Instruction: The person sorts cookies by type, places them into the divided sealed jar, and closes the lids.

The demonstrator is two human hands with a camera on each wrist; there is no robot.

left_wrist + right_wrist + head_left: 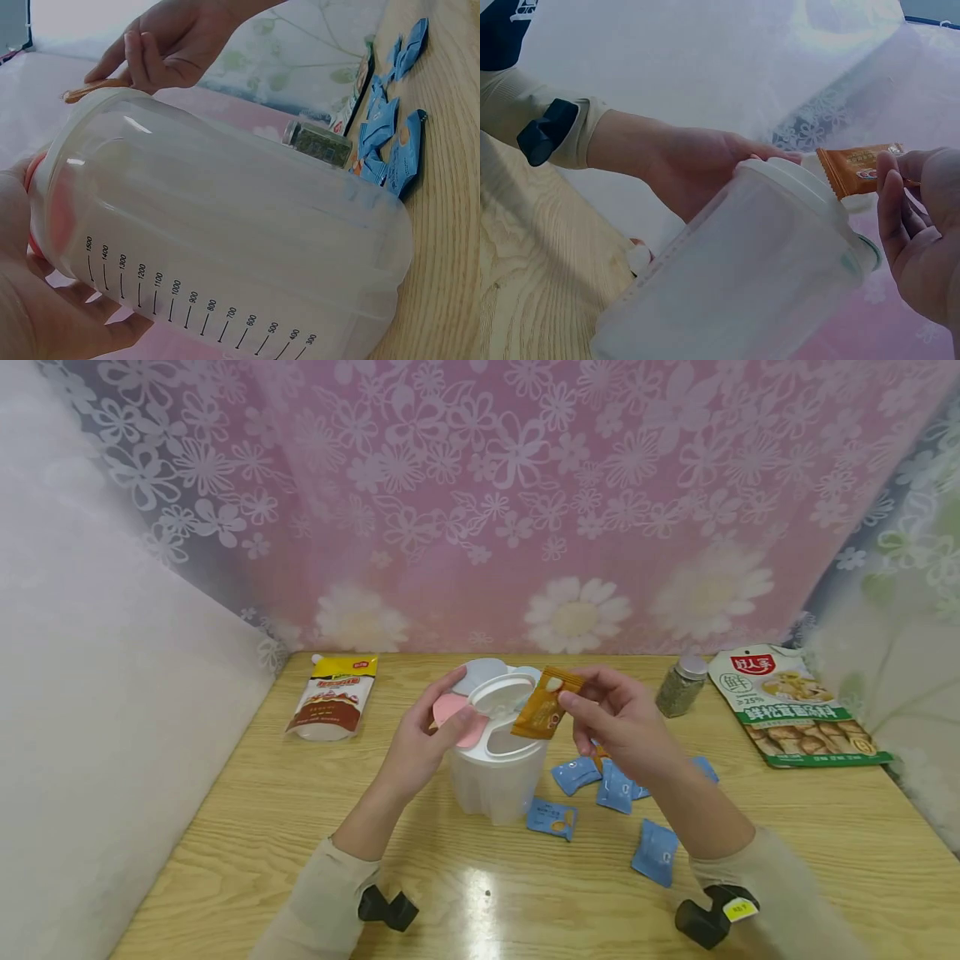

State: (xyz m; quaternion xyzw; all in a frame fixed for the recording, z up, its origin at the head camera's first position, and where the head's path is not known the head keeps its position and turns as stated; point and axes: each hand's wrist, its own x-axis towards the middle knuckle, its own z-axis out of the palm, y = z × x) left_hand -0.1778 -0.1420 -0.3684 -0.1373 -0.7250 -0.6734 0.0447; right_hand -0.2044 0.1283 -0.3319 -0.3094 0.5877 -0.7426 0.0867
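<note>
A clear plastic storage canister point(495, 785) with printed measuring marks stands upright on the table. Its white lid has coloured flaps; a whitish flap point(501, 697) is raised beside an uncovered opening. My left hand point(416, 747) grips the canister around its top, thumb on the pink flap point(448, 706). Between thumb and fingers, my right hand point(626, 718) pinches a small orange snack packet point(543, 710), holding it over the lid at the opening. Below the right hand lie several blue snack packets point(617, 787), with a bit of orange wrapper point(600, 753) among them.
A yellow, white and brown pouch point(330, 697) lies at the back left of the wooden table point(300, 827). At the back right are a glass jar of dried herbs point(681, 687) and a large green-and-white mushroom seasoning bag point(795, 710). A floral curtain point(525, 527) hangs behind.
</note>
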